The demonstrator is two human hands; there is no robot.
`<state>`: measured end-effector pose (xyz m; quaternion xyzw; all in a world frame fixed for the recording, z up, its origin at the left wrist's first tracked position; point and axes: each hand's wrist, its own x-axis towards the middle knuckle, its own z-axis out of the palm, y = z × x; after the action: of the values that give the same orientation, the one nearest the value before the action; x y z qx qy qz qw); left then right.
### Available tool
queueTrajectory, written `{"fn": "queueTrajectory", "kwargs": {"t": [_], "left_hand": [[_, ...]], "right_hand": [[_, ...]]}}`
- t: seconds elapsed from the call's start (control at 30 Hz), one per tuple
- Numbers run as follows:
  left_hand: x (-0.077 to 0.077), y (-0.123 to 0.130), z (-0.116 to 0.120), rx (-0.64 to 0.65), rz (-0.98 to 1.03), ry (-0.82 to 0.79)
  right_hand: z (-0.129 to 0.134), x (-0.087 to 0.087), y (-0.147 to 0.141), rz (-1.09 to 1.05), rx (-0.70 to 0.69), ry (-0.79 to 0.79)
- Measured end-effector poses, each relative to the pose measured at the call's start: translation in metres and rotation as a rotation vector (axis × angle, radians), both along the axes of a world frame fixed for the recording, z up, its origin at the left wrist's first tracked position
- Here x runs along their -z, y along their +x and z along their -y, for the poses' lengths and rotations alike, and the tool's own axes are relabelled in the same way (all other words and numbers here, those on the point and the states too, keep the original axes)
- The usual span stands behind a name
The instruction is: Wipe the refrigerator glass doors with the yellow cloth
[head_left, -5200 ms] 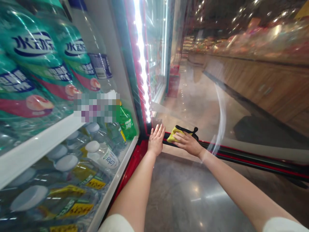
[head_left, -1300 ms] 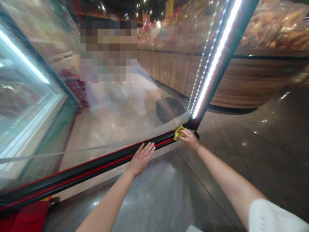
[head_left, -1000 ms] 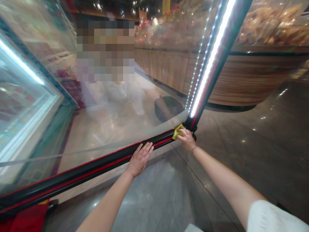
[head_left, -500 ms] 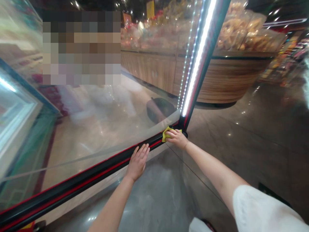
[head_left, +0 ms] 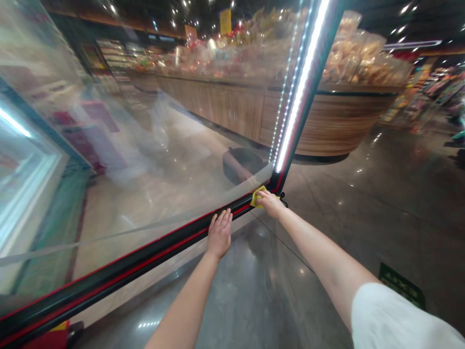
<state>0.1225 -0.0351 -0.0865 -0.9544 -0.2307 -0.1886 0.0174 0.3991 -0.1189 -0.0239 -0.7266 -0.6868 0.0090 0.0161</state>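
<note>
My right hand (head_left: pixel 268 201) is closed on a yellow cloth (head_left: pixel 257 197), pressing it against the black door frame (head_left: pixel 160 249) near its lower corner. The cloth shows around the fingertips and on the far side of the hand. Left of it, my left hand (head_left: pixel 220 231) lies with fingers stretched out over the edge of the same frame, holding nothing. Red strips run along the frame. Above it stands the transparent glass pane (head_left: pixel 163 179), which carries reflections of an arm and a white garment.
A bright light strip (head_left: pixel 303 87) runs up the upright beside the glass. Behind it stands a wood-panelled counter (head_left: pixel 337 123) piled with bagged goods. A lit display case (head_left: pixel 25 184) appears at left. A dark green floor sign (head_left: pixel 401 285) lies at lower right.
Along the frame, my left hand has shifted right and slightly up. My right hand and the cloth have moved slightly closer to the corner. The camera view has shifted a little.
</note>
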Motion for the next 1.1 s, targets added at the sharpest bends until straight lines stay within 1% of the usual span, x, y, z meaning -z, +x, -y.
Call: {"fn": "queueTrajectory", "kwargs": {"t": [0.1,0.2,0.3,0.37,0.43,0.47,0.53,0.6,0.63,0.67,0.77,0.83,0.87,0.9,0.93,0.97,1.0,1.1], "left_hand": [[0.001,0.005,0.002,-0.02,0.021,-0.023],[0.0,0.01,0.003,-0.026,0.025,-0.035],[-0.002,0.01,0.001,-0.026,0.002,-0.047],[-0.004,0.007,-0.002,-0.02,-0.028,-0.057],[-0.006,0.003,-0.007,-0.001,-0.07,-0.07],[-0.008,0.002,-0.009,0.011,-0.094,-0.078],[-0.01,-0.002,-0.014,0.031,-0.138,-0.091],[-0.013,-0.006,-0.015,0.039,-0.165,-0.09],[-0.014,-0.008,-0.015,0.039,-0.172,-0.083],[-0.015,-0.01,-0.013,0.037,-0.178,-0.076],[-0.016,-0.015,-0.009,0.028,-0.21,-0.069],[-0.017,-0.019,-0.01,0.035,-0.237,-0.074],[-0.018,-0.021,-0.012,0.053,-0.246,-0.07],[-0.02,-0.022,-0.015,0.08,-0.25,-0.059],[-0.024,-0.023,-0.018,0.113,-0.247,-0.036],[-0.028,-0.023,-0.022,0.148,-0.237,-0.003],[-0.034,-0.022,-0.025,0.18,-0.22,0.038],[-0.057,-0.015,-0.032,0.23,-0.138,0.167]], "right_hand": [[-0.004,0.003,-0.018,-0.032,0.027,0.032],[-0.009,0.004,-0.036,-0.047,-0.023,0.059],[-0.007,-0.003,-0.043,-0.043,-0.059,0.097],[-0.003,-0.012,-0.039,-0.031,-0.041,0.15],[0.001,-0.024,-0.034,-0.009,-0.006,0.27],[0.001,-0.029,-0.032,0.01,0.001,0.372],[-0.002,-0.037,-0.031,0.067,-0.019,0.623],[-0.011,-0.04,-0.034,0.133,-0.069,0.836],[-0.015,-0.039,-0.036,0.164,-0.101,0.887],[-0.02,-0.036,-0.038,0.195,-0.141,0.907],[-0.03,-0.025,-0.041,0.293,-0.327,0.844],[-0.032,-0.025,-0.034,0.36,-0.451,0.794],[-0.032,-0.03,-0.028,0.388,-0.487,0.787],[-0.033,-0.04,-0.021,0.41,-0.503,0.798],[-0.035,-0.055,-0.013,0.424,-0.499,0.823],[-0.036,-0.074,-0.005,0.431,-0.478,0.857],[-0.039,-0.098,0.002,0.421,-0.433,0.901],[-0.048,-0.175,0.015,0.347,-0.253,1.025]]}}
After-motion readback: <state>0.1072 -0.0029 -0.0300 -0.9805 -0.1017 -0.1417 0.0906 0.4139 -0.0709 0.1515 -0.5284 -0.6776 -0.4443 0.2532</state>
